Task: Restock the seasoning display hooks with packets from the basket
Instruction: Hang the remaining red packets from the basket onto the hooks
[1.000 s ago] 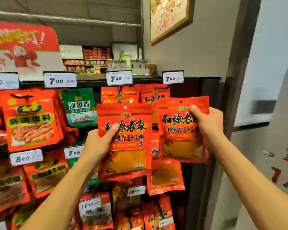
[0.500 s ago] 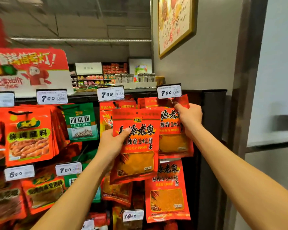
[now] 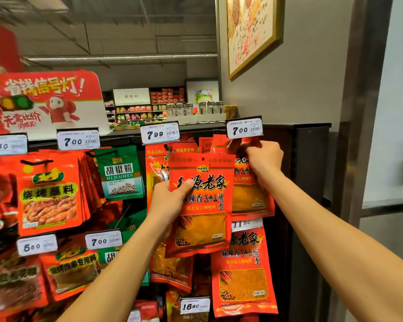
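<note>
My left hand [image 3: 166,201] grips a red seasoning packet [image 3: 203,205] by its left edge, thumb across the front, held upright in front of the display. My right hand [image 3: 264,156] pinches the top of a second red packet [image 3: 249,194] right under the 7.00 price tag [image 3: 244,127] at the top right hook. The hook itself is hidden behind the tag and my fingers. Packets of the same kind hang behind it. The basket is out of view.
Rows of hooks carry other seasoning packets: a green pepper packet [image 3: 121,175], orange barbecue packets [image 3: 49,194], a red packet [image 3: 243,273] on the lower right hook. A dark cabinet side [image 3: 310,170] and a grey wall bound the display on the right.
My right hand lifted its packet from chest height up to the top right hook under the price tag. My left hand kept its packet and rose slightly; the camera tilted upward.
</note>
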`<state>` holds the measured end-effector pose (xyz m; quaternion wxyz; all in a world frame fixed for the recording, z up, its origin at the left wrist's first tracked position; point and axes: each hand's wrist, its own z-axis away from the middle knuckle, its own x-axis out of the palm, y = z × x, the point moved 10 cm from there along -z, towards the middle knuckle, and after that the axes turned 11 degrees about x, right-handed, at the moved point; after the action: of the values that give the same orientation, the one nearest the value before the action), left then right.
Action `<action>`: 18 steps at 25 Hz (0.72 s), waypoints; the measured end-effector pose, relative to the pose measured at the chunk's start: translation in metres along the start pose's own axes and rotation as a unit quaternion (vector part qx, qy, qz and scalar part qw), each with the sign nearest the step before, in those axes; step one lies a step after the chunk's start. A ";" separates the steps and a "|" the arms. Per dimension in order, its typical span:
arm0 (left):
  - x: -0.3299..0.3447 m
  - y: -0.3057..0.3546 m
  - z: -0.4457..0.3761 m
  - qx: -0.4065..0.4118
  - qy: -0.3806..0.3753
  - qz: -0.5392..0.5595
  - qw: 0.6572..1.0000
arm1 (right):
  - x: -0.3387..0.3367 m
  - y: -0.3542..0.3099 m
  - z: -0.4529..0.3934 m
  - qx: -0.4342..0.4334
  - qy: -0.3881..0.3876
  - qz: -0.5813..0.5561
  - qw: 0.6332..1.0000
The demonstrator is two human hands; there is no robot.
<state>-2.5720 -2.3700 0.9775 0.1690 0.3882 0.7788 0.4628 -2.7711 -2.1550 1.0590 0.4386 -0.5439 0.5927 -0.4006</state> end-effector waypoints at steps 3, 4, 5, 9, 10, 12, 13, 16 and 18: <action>0.014 0.002 -0.005 0.001 -0.045 0.011 0.999 | -0.002 0.003 -0.001 -0.017 0.008 -0.001 1.000; 0.024 0.003 -0.010 -0.002 -0.065 0.013 0.998 | -0.005 0.006 -0.002 -0.016 0.005 -0.019 1.000; 0.034 0.003 -0.016 -0.008 -0.081 0.010 0.997 | -0.007 0.009 -0.002 -0.011 0.001 -0.035 0.999; 0.060 -0.002 -0.037 -0.025 -0.092 -0.008 0.995 | -0.011 0.007 -0.009 0.001 -0.028 -0.040 0.999; 0.061 -0.006 -0.041 -0.020 -0.090 -0.010 0.996 | -0.010 0.008 -0.011 0.004 -0.035 -0.043 0.998; 0.059 -0.014 -0.045 -0.015 -0.077 -0.016 0.997 | -0.009 0.014 -0.016 0.018 -0.042 -0.056 0.997; 0.058 -0.018 -0.047 -0.017 -0.071 -0.023 0.997 | -0.007 0.019 -0.019 0.026 -0.042 -0.058 0.997; 0.059 -0.023 -0.051 -0.025 -0.065 -0.046 0.997 | 0.003 0.030 -0.027 0.052 -0.045 -0.055 0.996; 0.054 -0.021 -0.055 -0.026 -0.048 -0.047 0.997 | 0.016 0.035 -0.036 0.068 -0.045 -0.053 0.995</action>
<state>-2.6499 -2.3671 0.9930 0.2373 0.3686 0.7751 0.4550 -2.8162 -2.1684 1.0352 0.4789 -0.5607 0.5141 -0.4382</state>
